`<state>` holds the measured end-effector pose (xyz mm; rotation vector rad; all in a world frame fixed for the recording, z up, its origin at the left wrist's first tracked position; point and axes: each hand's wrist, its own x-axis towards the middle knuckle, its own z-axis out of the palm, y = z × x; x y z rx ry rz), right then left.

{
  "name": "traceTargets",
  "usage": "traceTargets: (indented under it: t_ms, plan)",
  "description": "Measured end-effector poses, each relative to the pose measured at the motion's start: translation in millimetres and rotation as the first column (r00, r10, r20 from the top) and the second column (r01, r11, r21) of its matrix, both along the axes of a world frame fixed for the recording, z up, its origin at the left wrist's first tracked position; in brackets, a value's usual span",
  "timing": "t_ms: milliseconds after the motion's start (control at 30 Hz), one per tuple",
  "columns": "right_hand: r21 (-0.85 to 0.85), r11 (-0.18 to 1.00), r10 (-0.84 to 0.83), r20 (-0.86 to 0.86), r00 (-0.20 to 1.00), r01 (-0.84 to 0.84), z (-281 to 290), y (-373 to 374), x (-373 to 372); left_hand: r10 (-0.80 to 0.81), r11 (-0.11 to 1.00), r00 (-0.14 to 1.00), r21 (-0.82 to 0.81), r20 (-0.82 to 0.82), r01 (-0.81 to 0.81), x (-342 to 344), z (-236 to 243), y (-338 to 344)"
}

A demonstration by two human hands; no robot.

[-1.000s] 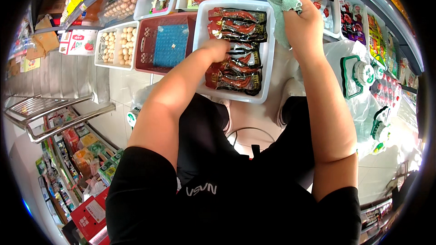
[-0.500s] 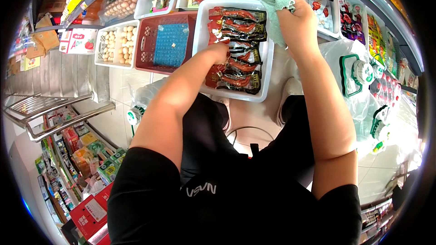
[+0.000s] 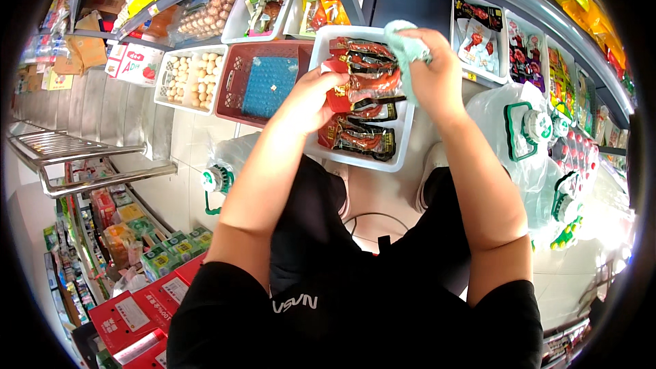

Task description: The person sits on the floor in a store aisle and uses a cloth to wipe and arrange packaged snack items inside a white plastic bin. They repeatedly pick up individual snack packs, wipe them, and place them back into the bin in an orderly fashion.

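In front of me stands a white plastic tray (image 3: 408,123) with several clear-windowed red and black packets of reddish-brown food (image 3: 365,140) lying in rows. Raised over it is one such packet (image 3: 376,85), its red end pinched in my left hand (image 3: 311,99). A pale green cloth (image 3: 402,41) is bunched in my right hand (image 3: 437,75), its fingers closed round it. The cloth hangs at the right end of the held packet and seems to touch it. My right fingertips are partly hidden by the cloth.
A reddish-brown basket (image 3: 224,89) with blue bubble wrap adjoins the tray; beyond it sits a tub of eggs (image 3: 181,82). Shelves with white bins (image 3: 509,48) run along the back. Large bagged bottles (image 3: 526,143) stand right, another bottle (image 3: 215,179) left, near a metal rack (image 3: 102,160).
My left hand has lifted a packet up from the tray. My right hand with the cloth has come down and left toward it. The whole view has shifted a little.
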<state>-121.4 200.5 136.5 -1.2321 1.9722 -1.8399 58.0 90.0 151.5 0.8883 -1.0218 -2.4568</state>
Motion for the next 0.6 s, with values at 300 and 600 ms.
traceTargets:
  t_ms: [300,600]
  plan:
    - [0.005,0.938,0.31,-0.457,0.834,-0.346,4.3,8.4,69.5,0.137,0.97,0.91,0.239,-0.392,-0.044,12.1,-25.2,13.9]
    - [-0.001,0.996,0.07,-0.609,0.79,-0.089,11.3,-11.5,17.4,0.233,0.963,0.893,0.221,-0.385,-0.156,-5.7,-27.1,16.5]
